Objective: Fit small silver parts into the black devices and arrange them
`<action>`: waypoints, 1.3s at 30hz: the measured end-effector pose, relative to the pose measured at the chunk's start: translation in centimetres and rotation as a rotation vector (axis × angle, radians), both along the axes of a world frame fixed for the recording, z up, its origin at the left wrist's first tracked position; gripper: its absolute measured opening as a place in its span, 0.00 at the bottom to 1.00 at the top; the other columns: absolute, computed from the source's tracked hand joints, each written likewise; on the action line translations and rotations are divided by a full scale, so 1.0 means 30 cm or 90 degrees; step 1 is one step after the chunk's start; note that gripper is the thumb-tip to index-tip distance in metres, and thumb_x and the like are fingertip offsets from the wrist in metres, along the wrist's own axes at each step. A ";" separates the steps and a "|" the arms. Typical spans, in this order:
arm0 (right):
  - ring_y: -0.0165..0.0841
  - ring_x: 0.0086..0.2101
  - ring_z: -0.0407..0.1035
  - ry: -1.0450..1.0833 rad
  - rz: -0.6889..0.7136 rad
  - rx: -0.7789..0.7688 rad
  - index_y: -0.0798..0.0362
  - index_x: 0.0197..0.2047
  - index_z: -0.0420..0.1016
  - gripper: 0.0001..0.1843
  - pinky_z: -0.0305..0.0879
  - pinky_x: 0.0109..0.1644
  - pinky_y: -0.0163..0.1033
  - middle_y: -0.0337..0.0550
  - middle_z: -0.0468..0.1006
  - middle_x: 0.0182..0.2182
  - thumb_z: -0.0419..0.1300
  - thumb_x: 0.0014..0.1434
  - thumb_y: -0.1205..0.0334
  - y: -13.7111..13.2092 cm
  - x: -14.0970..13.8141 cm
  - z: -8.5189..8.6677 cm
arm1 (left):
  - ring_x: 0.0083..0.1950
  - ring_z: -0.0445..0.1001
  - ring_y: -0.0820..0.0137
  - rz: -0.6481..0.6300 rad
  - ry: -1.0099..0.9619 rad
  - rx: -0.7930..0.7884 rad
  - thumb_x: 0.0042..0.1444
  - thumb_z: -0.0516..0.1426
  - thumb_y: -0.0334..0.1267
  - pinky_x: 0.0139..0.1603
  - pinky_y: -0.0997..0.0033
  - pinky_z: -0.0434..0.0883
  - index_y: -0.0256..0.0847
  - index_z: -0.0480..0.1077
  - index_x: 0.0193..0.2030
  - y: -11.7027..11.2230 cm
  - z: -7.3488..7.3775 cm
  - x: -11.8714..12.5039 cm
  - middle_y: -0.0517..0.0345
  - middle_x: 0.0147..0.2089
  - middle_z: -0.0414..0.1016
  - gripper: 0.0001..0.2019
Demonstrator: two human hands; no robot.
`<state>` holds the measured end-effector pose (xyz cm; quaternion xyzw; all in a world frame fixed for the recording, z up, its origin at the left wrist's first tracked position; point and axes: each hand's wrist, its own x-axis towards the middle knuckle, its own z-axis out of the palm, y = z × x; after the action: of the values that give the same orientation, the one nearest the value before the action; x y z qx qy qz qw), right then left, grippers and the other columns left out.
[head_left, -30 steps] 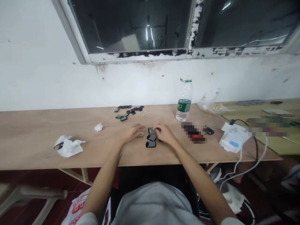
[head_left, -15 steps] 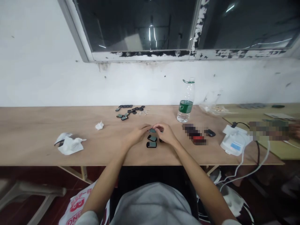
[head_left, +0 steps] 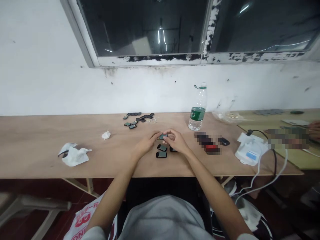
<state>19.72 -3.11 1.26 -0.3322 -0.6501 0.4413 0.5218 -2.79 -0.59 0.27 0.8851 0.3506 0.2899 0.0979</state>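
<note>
Between my two hands is a small black oblong case with a grey-green flat insert (head_left: 163, 136), held just above the table. My left hand (head_left: 147, 143) pinches its left end with the fingertips. The fingers of my right hand (head_left: 176, 140) are bent over its right side and hide part of it. Nearer to me lie two similar cases, an upper one (head_left: 162, 147) slightly tilted and a lower one (head_left: 161, 154) lying level. Another dark case (head_left: 172, 149) is partly covered by my right hand.
Farther back lie several dark case parts (head_left: 145, 117) and small white pieces (head_left: 151, 120). A water bottle (head_left: 197, 113) stands to the right, near a black fob-like item (head_left: 224, 141) and a white box with cables (head_left: 250, 151). Crumpled tissues (head_left: 75, 156) lie left. Another person's hand (head_left: 314, 128) shows far right.
The fingers of my right hand have shifted on the case, and more of its grey-green insert shows. The cases on the table lie as before.
</note>
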 end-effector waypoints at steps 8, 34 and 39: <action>0.34 0.30 0.81 0.025 -0.008 -0.001 0.50 0.43 0.75 0.18 0.80 0.35 0.38 0.43 0.82 0.40 0.71 0.58 0.48 0.009 0.001 -0.006 | 0.69 0.71 0.58 -0.035 -0.030 0.018 0.62 0.48 0.23 0.63 0.55 0.77 0.47 0.65 0.73 0.021 -0.023 -0.010 0.48 0.74 0.67 0.34; 0.34 0.32 0.79 -0.105 -0.034 0.022 0.51 0.44 0.77 0.11 0.76 0.38 0.40 0.44 0.83 0.42 0.67 0.61 0.55 0.036 0.012 -0.041 | 0.50 0.84 0.59 0.065 -0.164 -0.078 0.72 0.52 0.49 0.53 0.60 0.80 0.40 0.79 0.53 -0.023 0.069 -0.021 0.48 0.55 0.84 0.19; 0.34 0.31 0.74 -0.308 -0.183 0.118 0.51 0.46 0.80 0.09 0.71 0.42 0.40 0.42 0.83 0.36 0.64 0.62 0.63 0.056 0.027 -0.062 | 0.51 0.81 0.57 0.104 -0.060 -0.063 0.66 0.56 0.41 0.55 0.57 0.78 0.40 0.79 0.42 0.042 0.065 -0.101 0.46 0.50 0.83 0.11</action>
<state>20.55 -1.44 -0.61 -0.4671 -0.7394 0.2098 0.4372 -5.83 0.65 2.22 0.8330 0.4307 0.3203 0.1341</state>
